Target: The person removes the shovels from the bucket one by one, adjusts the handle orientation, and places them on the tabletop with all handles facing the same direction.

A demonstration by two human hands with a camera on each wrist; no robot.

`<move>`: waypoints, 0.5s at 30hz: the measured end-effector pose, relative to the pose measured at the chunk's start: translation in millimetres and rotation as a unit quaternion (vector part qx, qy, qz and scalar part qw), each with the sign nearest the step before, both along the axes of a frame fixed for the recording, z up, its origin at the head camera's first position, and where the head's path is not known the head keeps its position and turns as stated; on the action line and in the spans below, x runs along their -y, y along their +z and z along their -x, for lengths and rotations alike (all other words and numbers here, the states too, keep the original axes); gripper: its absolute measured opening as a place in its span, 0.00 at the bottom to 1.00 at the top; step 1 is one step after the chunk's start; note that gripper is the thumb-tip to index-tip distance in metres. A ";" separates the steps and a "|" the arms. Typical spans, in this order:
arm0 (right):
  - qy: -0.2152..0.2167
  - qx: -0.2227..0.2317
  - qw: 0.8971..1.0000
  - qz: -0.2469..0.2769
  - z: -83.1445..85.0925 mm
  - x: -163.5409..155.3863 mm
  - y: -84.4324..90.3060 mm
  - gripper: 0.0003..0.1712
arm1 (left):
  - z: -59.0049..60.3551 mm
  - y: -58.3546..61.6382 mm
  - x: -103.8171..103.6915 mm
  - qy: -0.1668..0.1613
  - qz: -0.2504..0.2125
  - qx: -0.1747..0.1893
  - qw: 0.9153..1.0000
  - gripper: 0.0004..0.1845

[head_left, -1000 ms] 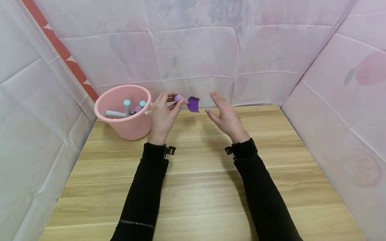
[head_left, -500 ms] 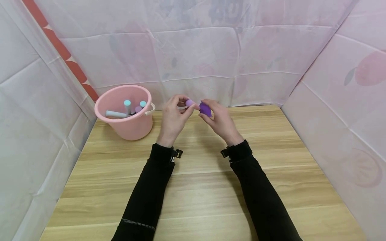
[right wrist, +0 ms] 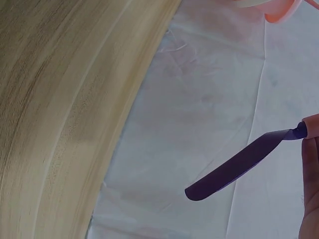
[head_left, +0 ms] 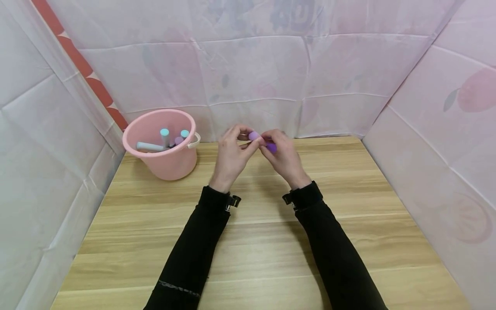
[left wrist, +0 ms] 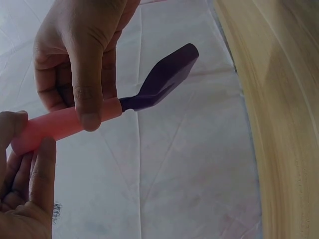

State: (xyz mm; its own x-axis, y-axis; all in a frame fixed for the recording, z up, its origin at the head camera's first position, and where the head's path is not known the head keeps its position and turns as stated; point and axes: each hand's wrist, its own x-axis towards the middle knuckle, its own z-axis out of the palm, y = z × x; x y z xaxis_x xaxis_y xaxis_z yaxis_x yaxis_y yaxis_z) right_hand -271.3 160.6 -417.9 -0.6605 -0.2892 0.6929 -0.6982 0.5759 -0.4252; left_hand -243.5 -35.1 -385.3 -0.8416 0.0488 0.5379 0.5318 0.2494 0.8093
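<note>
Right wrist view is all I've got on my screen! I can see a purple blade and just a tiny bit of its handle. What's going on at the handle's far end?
Observer: In the left wrist view, the left hand is pinching the far end of the handle.
Operator: Ooh, okay! And there's a pink thing peeking in at the top of my picture. Has it got anything in it?
Observer: Yes. The head view shows it's a bucket with several stick-shaped things inside.
</note>
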 end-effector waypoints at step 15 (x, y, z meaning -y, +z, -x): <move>-0.026 0.020 0.999 -0.038 3.8 -16.8 -2.4 0.15 | -0.7 4.5 8.6 -0.011 0.036 0.011 0.999 0.15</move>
